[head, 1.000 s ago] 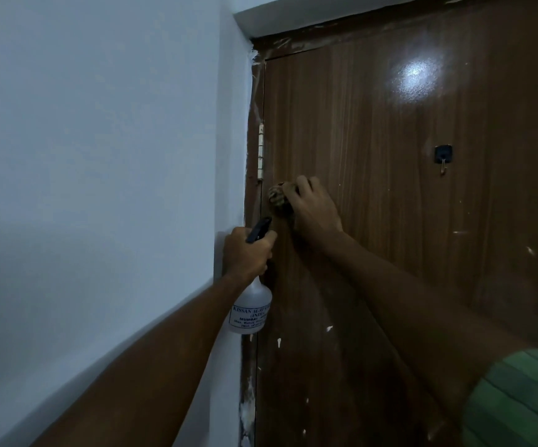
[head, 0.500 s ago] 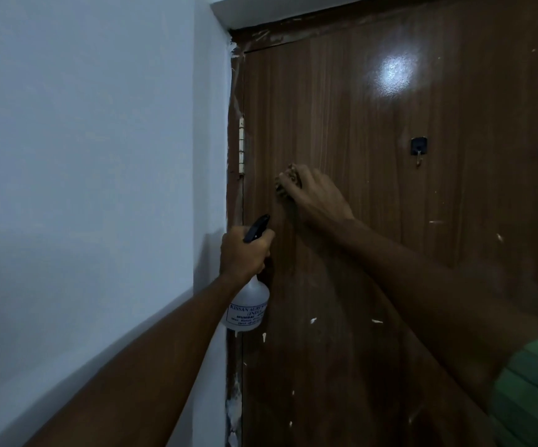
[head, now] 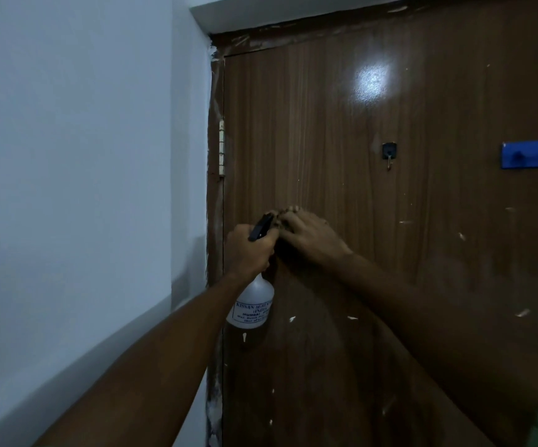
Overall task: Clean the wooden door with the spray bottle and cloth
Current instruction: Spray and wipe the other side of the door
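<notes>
1. I am gripping the spray bottle [head: 252,303] by its neck in my left hand [head: 248,253], fingers curled round it just under the black trigger head [head: 260,228], which is pointing up toward the door.
2. The bottle's white body is hanging below my fist, its printed label facing me, right at the hinge edge of the wooden door [head: 342,130].
3. I am laying my right hand [head: 309,235] against the door panel, fingers bent over something small at their tips; the cloth is mostly hidden under them, so I cannot tell how it is lying.
4. My two hands are touching or nearly touching, the right fingertips just beside the trigger head.
5. A pale hinge [head: 221,146] is sitting on the door's left edge above my hands, next to the brown frame and the white wall [head: 68,156].
6. A small dark hook [head: 389,153] is fixed to the door up to the right, and a blue hook rail [head: 533,155] is showing at the far right edge.
7. White paint flecks are dotting the lower door, and a light glare is shining near its top.
</notes>
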